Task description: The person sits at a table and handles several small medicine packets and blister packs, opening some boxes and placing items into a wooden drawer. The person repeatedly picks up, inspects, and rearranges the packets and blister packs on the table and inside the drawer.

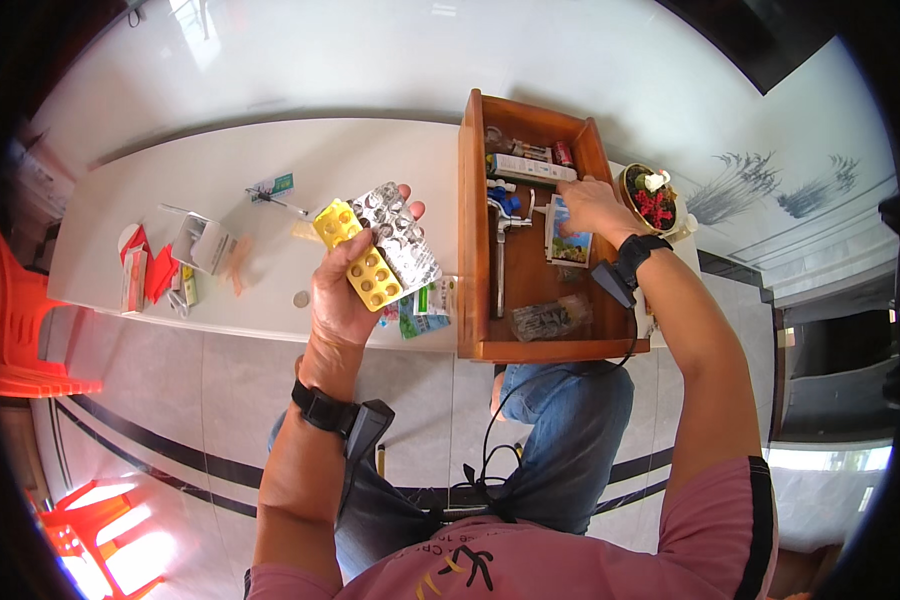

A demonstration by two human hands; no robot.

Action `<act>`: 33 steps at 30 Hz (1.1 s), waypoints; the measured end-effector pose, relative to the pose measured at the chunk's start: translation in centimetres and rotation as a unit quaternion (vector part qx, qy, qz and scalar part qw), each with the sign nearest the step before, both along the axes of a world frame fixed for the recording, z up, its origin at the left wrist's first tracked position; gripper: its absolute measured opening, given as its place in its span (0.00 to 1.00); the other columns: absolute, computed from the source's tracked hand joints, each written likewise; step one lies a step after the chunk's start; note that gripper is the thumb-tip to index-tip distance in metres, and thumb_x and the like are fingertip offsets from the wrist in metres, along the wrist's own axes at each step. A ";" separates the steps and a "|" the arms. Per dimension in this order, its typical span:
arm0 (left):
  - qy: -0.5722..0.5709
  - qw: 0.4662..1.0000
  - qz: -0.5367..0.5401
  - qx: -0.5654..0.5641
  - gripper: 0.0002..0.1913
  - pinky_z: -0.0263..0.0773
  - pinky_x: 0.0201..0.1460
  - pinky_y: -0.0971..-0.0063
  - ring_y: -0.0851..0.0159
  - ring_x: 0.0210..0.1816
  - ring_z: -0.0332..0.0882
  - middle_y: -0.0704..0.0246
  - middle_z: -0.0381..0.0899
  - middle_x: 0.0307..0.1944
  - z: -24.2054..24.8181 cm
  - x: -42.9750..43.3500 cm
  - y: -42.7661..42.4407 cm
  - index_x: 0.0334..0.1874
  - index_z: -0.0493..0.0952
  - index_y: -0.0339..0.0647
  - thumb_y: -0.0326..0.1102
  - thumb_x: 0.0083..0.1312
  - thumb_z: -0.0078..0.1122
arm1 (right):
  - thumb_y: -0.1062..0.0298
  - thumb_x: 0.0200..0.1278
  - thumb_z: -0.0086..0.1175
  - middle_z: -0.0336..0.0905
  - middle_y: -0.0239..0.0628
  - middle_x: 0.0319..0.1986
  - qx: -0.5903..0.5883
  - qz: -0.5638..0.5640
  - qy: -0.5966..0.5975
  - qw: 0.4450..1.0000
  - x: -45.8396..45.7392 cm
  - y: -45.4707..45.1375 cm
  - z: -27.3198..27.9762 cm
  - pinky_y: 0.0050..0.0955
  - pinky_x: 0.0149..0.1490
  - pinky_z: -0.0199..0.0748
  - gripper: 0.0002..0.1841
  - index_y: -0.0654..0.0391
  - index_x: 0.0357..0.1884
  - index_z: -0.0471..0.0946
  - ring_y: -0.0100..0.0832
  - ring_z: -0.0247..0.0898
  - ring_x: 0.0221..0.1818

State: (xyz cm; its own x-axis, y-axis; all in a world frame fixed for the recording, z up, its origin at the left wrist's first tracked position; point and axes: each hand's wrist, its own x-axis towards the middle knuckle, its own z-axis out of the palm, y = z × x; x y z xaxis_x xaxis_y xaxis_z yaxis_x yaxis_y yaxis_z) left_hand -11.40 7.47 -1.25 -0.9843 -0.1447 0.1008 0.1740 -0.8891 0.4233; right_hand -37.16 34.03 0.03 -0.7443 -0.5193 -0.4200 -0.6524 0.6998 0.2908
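Note:
My left hand [341,292] grips a yellow blister pack [356,259] with the thumb across it. Behind that, a silver foil blister pack [405,240] is held in the same hand, with fingertips showing past its far edge. My right hand [594,206] reaches into a wooden drawer [469,225] that rests on the white table. It is over printed packets [570,244], beside the end of a white and green carton [532,169]; its fingertips are partly hidden, so I cannot tell whether they hold anything. A metal tool [502,262] and a clear bag [551,319] lie in the drawer.
On the white table [195,172] stand a small open box [202,244], red paper pieces [161,270] and a coin [301,299]. Several sachets [427,307] lie left of the drawer. A potted plant [651,199] is close by my right hand. Orange stools [22,322] are at left.

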 end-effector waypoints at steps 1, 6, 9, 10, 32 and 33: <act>0.004 1.000 -0.005 0.000 0.35 0.78 0.61 0.64 0.55 0.56 0.81 0.48 0.74 0.62 0.0 0.0 -0.1 0.72 0.60 0.28 0.33 0.64 0.59 | 0.56 0.41 0.72 0.75 0.49 0.56 0.006 0.009 -0.006 1.000 0.1 0.1 0.2 0.44 0.59 0.73 0.38 0.58 0.58 0.75 0.50 0.71 0.60; -0.003 1.000 0.005 -0.007 0.34 0.78 0.61 0.64 0.55 0.57 0.81 0.48 0.74 0.63 0.0 0.0 0.0 0.72 0.60 0.28 0.33 0.64 0.58 | 0.57 0.45 0.71 0.73 0.47 0.57 -0.009 0.045 -0.060 0.997 0.5 0.8 -0.4 0.43 0.60 0.72 0.34 0.60 0.56 0.75 0.49 0.70 0.61; 0.002 1.000 0.007 -0.009 0.34 0.77 0.61 0.64 0.55 0.57 0.80 0.48 0.73 0.64 0.1 0.1 0.0 0.72 0.60 0.29 0.33 0.65 0.57 | 0.59 0.46 0.71 0.71 0.47 0.59 -0.050 0.019 -0.053 0.997 0.7 1.2 -1.3 0.43 0.62 0.71 0.37 0.60 0.60 0.71 0.49 0.70 0.61; 0.004 1.000 0.009 -0.011 0.34 0.77 0.62 0.64 0.55 0.57 0.80 0.48 0.73 0.64 0.1 0.2 0.0 0.72 0.60 0.29 0.33 0.65 0.57 | 0.59 0.46 0.71 0.70 0.47 0.60 -0.058 0.007 -0.043 0.997 0.9 1.4 -1.6 0.43 0.62 0.71 0.39 0.60 0.62 0.69 0.49 0.70 0.61; -0.012 1.000 0.016 -0.017 0.33 0.76 0.64 0.60 0.53 0.64 0.75 0.52 0.68 0.69 0.2 0.1 0.1 0.72 0.60 0.30 0.32 0.65 0.56 | 0.66 0.57 0.61 0.84 0.51 0.43 -0.041 0.068 -0.050 0.996 0.9 2.2 -2.4 0.46 0.54 0.75 0.20 0.61 0.51 0.79 0.50 0.80 0.47; -0.007 1.000 0.015 -0.018 0.33 0.76 0.64 0.60 0.53 0.64 0.76 0.52 0.69 0.69 0.1 0.1 0.0 0.72 0.60 0.30 0.32 0.65 0.56 | 0.65 0.57 0.62 0.84 0.50 0.43 -0.042 0.070 -0.041 0.996 0.9 2.1 -2.3 0.46 0.54 0.75 0.19 0.61 0.50 0.80 0.50 0.79 0.48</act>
